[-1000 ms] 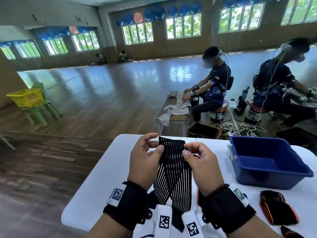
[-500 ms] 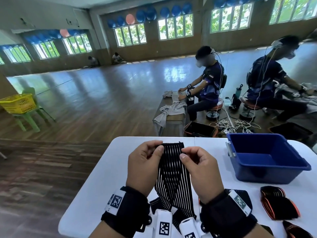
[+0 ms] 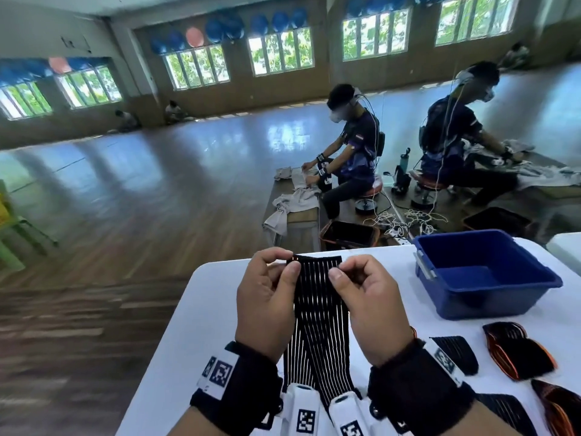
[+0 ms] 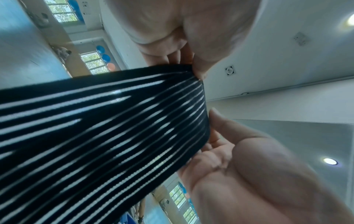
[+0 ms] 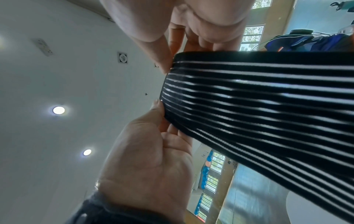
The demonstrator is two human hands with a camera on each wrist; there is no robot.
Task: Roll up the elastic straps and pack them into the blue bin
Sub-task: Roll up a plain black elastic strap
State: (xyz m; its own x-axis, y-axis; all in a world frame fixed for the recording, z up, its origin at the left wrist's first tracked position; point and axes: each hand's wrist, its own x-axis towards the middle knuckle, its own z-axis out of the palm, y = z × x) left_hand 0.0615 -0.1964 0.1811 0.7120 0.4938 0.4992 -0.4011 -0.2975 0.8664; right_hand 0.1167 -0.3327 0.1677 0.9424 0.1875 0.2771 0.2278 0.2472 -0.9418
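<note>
A black elastic strap with thin white stripes [image 3: 317,309] hangs upright over the white table [image 3: 201,309], its lower part running down between my wrists. My left hand [image 3: 287,267] pinches the strap's top left corner between thumb and fingers. At the top right corner my right hand [image 3: 339,270] pinches it the same way. The left wrist view shows the strap [image 4: 114,121] pinched in my left hand [image 4: 195,68]. In the right wrist view the strap [image 5: 249,98] is in my right hand [image 5: 168,66]. The blue bin [image 3: 490,305] stands at the right with nothing visible in it.
More straps lie on the table at the right: a black and orange one [image 3: 515,350], a black striped one [image 3: 456,354] and others at the lower right corner [image 3: 559,407]. Beyond the table, two people sit working at low benches on the wooden floor.
Both hands still pinch the strap's top end, and the fingers have shifted a little along that edge. The strap hangs much as before.
</note>
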